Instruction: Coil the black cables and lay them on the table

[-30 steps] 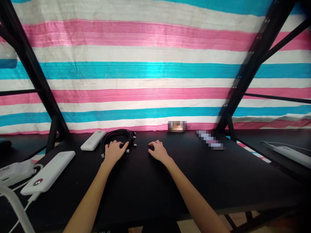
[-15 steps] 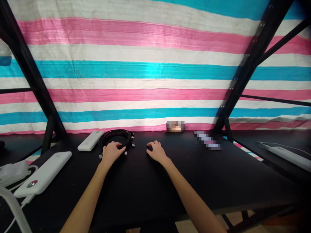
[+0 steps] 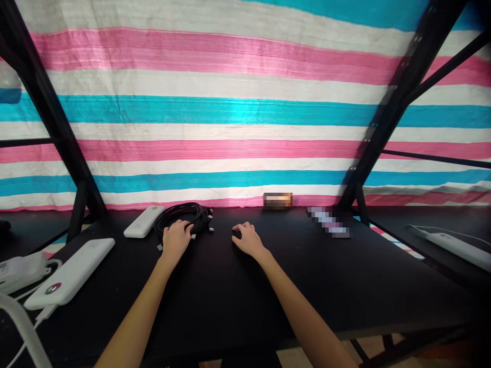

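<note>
A coil of black cables (image 3: 192, 210) with pale plug ends lies on the black table, left of the middle. My left hand (image 3: 177, 237) is at its near edge, fingers curled over the cables and thumb pressed in beside them. The fingertips are partly hidden. To the right, my right hand (image 3: 247, 240) rests low over the tabletop with fingers bent toward the thumb. A small dark shape (image 3: 237, 234) shows between thumb and fingers; what it is cannot be made out against the black surface.
Behind the coil lies a white power bank (image 3: 143, 222). A larger white power bank (image 3: 72, 273) with a plugged-in cable and a white charger (image 3: 23, 271) are at left. Two blurred items stand back right. Black metal posts (image 3: 383, 117) frame the table before a striped sheet (image 3: 230, 110).
My left hand has shifted slightly back and left, and its thumb has drawn in closer to the fingers at the cables. A plug end beside it has moved a little. My right hand stays put.
</note>
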The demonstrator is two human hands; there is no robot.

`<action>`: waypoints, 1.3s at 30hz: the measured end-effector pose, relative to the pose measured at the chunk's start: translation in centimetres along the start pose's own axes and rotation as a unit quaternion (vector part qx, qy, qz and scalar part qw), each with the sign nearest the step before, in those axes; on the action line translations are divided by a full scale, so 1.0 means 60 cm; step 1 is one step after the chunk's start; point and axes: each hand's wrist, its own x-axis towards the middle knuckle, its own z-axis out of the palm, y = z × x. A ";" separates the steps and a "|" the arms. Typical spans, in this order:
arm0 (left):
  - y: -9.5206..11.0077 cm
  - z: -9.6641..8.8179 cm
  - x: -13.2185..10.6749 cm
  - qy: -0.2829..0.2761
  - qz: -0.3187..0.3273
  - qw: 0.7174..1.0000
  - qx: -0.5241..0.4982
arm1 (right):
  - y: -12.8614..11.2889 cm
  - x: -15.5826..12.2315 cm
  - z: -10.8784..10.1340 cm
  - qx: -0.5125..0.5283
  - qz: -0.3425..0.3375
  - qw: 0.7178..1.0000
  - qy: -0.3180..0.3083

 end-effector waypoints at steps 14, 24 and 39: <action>0.000 0.000 -0.001 0.047 0.012 0.998 -0.051 | 0.000 0.000 -0.001 0.000 -0.001 1.000 -0.001; 0.014 -0.002 -0.004 0.049 0.033 0.996 -0.060 | -0.001 0.000 0.000 0.000 -0.001 1.000 0.000; -0.008 -0.004 0.001 -0.065 0.044 0.997 0.021 | -0.003 -0.002 -0.004 0.001 -0.001 1.000 -0.005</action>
